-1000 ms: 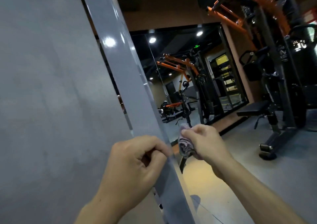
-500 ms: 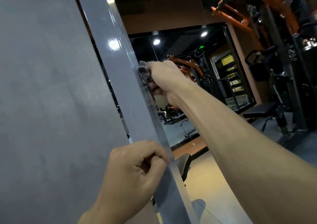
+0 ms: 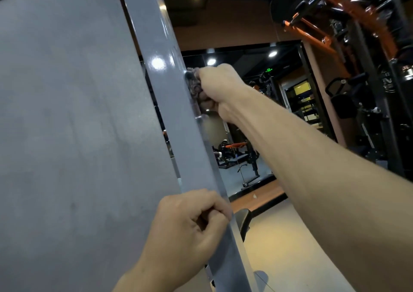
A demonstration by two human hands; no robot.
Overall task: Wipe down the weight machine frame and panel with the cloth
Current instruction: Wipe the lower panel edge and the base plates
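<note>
Cloth (image 3: 194, 83) clamped in right hand (image 3: 220, 90) fingers against frame (image 3: 165, 90); left hand (image 3: 190, 231) fingers curled together.

The person is showing two bare forearms with no sleeves reaching the wrists; the left hand (image 3: 190, 231) and right hand (image 3: 220, 88) are wearing no gloves, rings or watch.

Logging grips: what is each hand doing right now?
Left hand: closed, gripping the frame post.
Right hand: closed on the cloth, pressing it against the post.
</note>
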